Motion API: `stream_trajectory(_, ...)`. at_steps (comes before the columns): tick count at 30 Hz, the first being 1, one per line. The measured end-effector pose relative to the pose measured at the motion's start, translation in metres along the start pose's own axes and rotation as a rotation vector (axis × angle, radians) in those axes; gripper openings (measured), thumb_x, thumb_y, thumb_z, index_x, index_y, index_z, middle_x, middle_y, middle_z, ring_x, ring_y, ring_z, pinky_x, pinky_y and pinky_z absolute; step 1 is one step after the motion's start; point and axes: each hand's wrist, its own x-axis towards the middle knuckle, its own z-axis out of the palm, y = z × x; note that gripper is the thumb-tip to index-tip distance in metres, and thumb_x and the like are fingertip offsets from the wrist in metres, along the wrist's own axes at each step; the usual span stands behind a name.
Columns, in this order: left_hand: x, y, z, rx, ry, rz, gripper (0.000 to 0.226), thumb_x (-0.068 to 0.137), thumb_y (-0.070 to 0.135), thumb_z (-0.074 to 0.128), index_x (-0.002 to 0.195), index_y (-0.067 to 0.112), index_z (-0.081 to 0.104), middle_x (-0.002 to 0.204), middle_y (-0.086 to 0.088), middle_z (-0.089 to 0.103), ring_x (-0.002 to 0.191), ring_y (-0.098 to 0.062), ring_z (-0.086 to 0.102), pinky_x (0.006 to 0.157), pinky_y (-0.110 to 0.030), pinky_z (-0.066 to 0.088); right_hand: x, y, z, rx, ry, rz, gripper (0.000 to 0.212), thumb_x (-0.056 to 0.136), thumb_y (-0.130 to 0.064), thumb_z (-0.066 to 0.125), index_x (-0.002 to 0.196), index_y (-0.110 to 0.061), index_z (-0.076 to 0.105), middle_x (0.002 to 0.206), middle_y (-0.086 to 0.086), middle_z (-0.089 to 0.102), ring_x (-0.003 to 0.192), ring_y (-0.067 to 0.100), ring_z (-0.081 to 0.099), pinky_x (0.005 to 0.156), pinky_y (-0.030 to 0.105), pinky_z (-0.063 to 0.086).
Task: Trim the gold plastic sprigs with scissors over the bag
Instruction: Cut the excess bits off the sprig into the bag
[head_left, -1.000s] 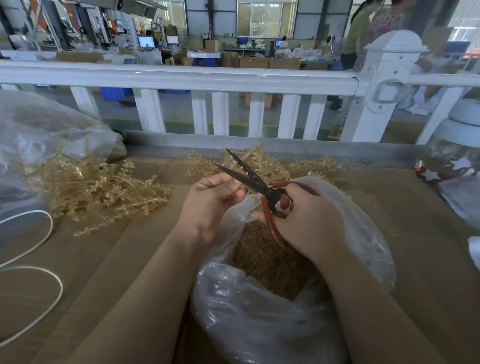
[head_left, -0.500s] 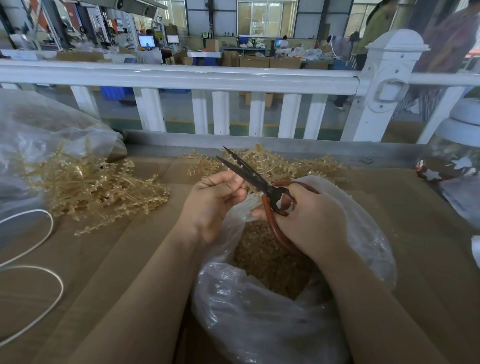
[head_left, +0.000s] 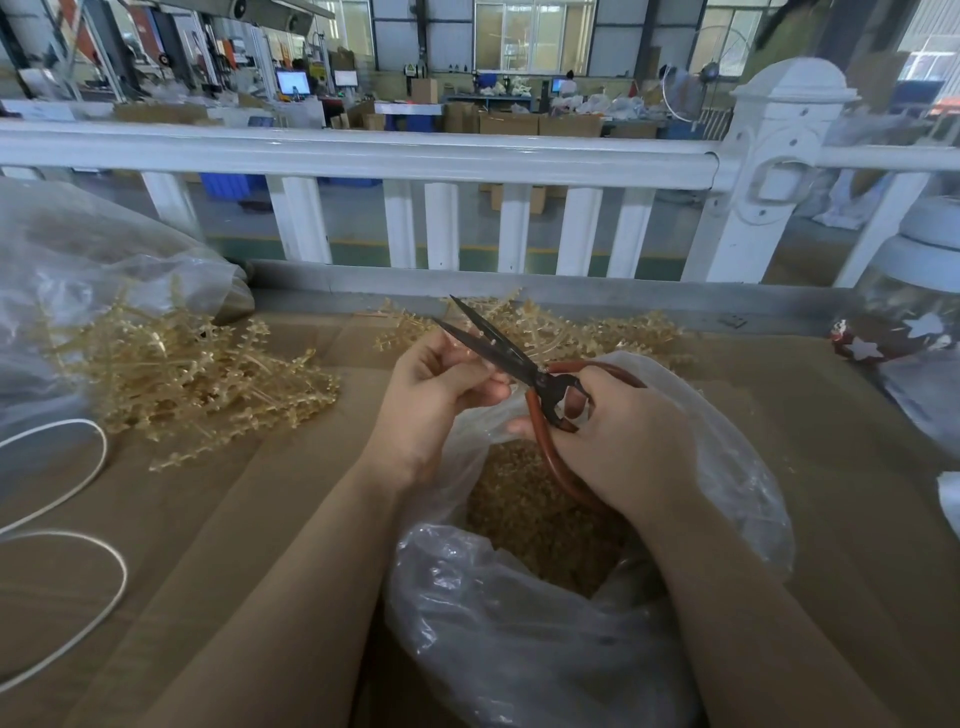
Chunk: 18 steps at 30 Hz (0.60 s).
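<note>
My right hand grips red-handled scissors, blades parted and pointing up-left. My left hand pinches something small right at the blades; the piece is mostly hidden by my fingers. Both hands hover over an open clear plastic bag with gold trimmings inside. A pile of gold plastic sprigs lies to the left on the cardboard-covered table. Another sprig pile sits behind the scissors.
A large clear bag lies at the far left. White cord loops near the left edge. A white railing runs behind the table. A glass jar with white stars stands at the right.
Both hands and the scissors stay almost in place; the blades have shifted slightly. In the background, people behind the railing have moved out of sight.
</note>
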Motion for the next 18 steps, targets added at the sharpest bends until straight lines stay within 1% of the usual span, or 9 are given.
stream_trajectory(2,0.0006,-0.0001,-0.0007,0.058,0.033,0.045,0.012,0.093,-0.010,0.051,0.100,-0.009,0.060,0.078,-0.018,0.067,0.068,-0.025,0.065,0.073,-0.034,0.056,0.0002,0.0000,-0.0001,0.007,-0.006,0.006,0.058,0.075,-0.084,0.055,0.089,-0.028,0.064,0.074,-0.014,0.063,0.066,0.003,0.056,0.063,0.023,0.053)
stream_trajectory(4,0.0003,-0.0005,-0.0014,0.094,0.042,0.069,0.012,0.095,-0.007,0.050,0.101,-0.012,0.060,0.079,-0.020,0.067,0.068,-0.026,0.067,0.073,-0.035,0.057,0.0005,-0.0007,-0.0007,0.016,-0.020,0.006,0.064,0.073,-0.088,0.050,0.091,-0.028,0.065,0.076,-0.015,0.063,0.068,0.003,0.057,0.064,0.023,0.052)
stream_trajectory(7,0.0002,-0.0001,-0.0007,0.119,0.037,0.075,0.013,0.097,-0.005,0.051,0.097,-0.007,0.063,0.079,-0.018,0.067,0.068,-0.025,0.067,0.072,-0.032,0.057,0.0007,-0.0019,-0.0026,0.061,-0.023,0.000,0.085,0.062,-0.099,0.030,0.095,-0.029,0.067,0.079,-0.020,0.060,0.070,0.003,0.056,0.065,0.021,0.049)
stream_trajectory(9,0.0001,0.0001,-0.0003,0.131,0.034,0.073,0.016,0.096,-0.005,0.051,0.093,-0.001,0.066,0.078,-0.017,0.068,0.068,-0.025,0.068,0.071,-0.031,0.057,0.0003,-0.0021,-0.0030,0.073,-0.012,-0.004,0.091,0.061,-0.100,0.024,0.096,-0.029,0.068,0.079,-0.021,0.058,0.070,0.003,0.055,0.065,0.019,0.046)
stream_trajectory(12,-0.0005,-0.0006,-0.0003,0.158,0.033,0.077,0.016,0.097,-0.003,0.051,0.094,-0.001,0.066,0.079,-0.016,0.069,0.069,-0.024,0.068,0.071,-0.030,0.058,-0.0002,-0.0017,-0.0027,0.076,-0.016,-0.003,0.090,0.061,-0.100,0.026,0.096,-0.029,0.069,0.080,-0.020,0.063,0.069,0.003,0.055,0.063,0.017,0.044)
stream_trajectory(15,-0.0011,-0.0017,0.0006,0.182,0.050,0.082,0.015,0.098,-0.002,0.051,0.096,-0.002,0.065,0.079,-0.015,0.069,0.069,-0.023,0.068,0.071,-0.028,0.058,-0.0004,-0.0016,-0.0026,0.059,-0.024,-0.007,0.086,0.062,-0.098,0.031,0.094,-0.028,0.069,0.081,-0.017,0.066,0.069,0.003,0.057,0.066,0.019,0.049)
stream_trajectory(18,-0.0019,-0.0018,0.0008,0.186,0.060,0.087,0.014,0.098,-0.002,0.050,0.100,-0.006,0.064,0.079,-0.018,0.069,0.069,-0.022,0.068,0.071,-0.027,0.058,-0.0008,-0.0016,-0.0021,0.032,-0.008,-0.013,0.076,0.068,-0.092,0.040,0.094,-0.026,0.070,0.082,-0.014,0.068,0.070,0.005,0.058,0.066,0.019,0.050)
